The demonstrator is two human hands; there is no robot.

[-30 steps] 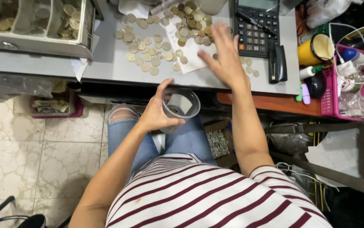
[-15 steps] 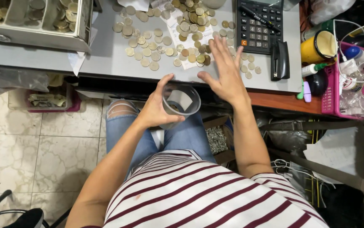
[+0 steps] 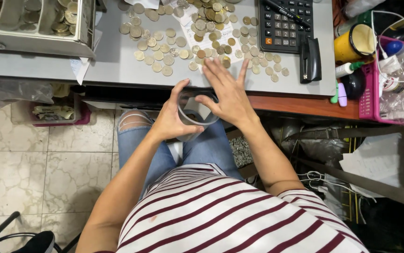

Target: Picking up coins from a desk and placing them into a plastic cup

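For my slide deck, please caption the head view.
Left hand holds a clear cup below the desk edge; right hand at its rim, near coins.

Black calculator (image 3: 284, 23), black stapler (image 3: 310, 60), yellow mug (image 3: 354, 43), pink basket (image 3: 368, 100).

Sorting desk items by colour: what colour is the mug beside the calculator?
Yellow outside, cream inside; the mug shows in the head view.

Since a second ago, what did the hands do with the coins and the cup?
The right hand drew back from the coins on the desk to the desk edge, and now lies over the rim of the clear cup. The left hand kept hold of the cup just below the edge. The calculator, stapler and coin tray stayed put.
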